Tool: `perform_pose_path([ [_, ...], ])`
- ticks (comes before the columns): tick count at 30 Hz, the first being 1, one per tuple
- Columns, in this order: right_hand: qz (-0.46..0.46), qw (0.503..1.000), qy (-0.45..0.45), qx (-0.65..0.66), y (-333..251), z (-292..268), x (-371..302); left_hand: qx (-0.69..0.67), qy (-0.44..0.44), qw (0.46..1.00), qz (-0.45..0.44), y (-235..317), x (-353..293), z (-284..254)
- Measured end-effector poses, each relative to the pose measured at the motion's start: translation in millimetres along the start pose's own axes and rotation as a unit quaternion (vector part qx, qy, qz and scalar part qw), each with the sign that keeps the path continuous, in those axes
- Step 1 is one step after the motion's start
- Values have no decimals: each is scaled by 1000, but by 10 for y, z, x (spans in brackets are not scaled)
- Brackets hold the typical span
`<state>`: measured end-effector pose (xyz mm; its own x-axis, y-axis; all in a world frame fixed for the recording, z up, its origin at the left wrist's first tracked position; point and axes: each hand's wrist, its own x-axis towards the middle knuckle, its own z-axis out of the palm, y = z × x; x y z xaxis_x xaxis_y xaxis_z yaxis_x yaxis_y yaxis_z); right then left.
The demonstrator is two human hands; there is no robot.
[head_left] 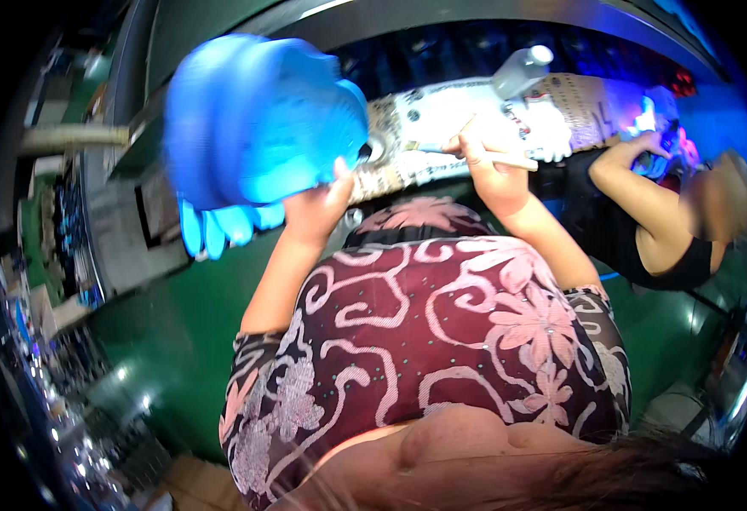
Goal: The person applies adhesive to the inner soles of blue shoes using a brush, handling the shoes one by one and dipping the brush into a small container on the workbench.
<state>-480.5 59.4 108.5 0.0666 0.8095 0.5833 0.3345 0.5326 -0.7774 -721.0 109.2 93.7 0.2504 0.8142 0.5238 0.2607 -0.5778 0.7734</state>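
Note:
My left hand (321,203) is closed at the lower right edge of a large blue, rounded, hollow thing (258,128) with a ridged outer wall. Motion blurs it, so its exact kind is unclear. Below its rim hang several blue finger-like lobes (216,226). Between the thumb and fingers of my right hand (494,175) is a slim brush (514,160) with a pale handle, its tip pointing left over the work surface. Close to the blue thing's right side stands a small round container (377,149), partly hidden.
Printed sheets and cardboard (578,100) cover the bench in front of me. A translucent bottle with a white cap (522,72) stands at the back, near a crumpled white cloth-like thing (548,128). At the right a co-worker (646,204) sits at the bench beside bluish light.

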Motion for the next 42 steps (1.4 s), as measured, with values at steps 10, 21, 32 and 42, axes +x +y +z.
perform_pose_path([
  [10,229,949,214,11,165,-650,-580,-353,-406,784,-308,669,1000,305],
  [21,280,900,332,21,11,-397,-627,-578,-183,752,-261,532,3102,2153],
  [32,301,903,288,102,253,-314,-725,-210,-246,899,-295,-990,576,-148],
  [42,304,931,123,158,292,-90,-432,441,262,751,-415,-2357,-1577,-2416],
])
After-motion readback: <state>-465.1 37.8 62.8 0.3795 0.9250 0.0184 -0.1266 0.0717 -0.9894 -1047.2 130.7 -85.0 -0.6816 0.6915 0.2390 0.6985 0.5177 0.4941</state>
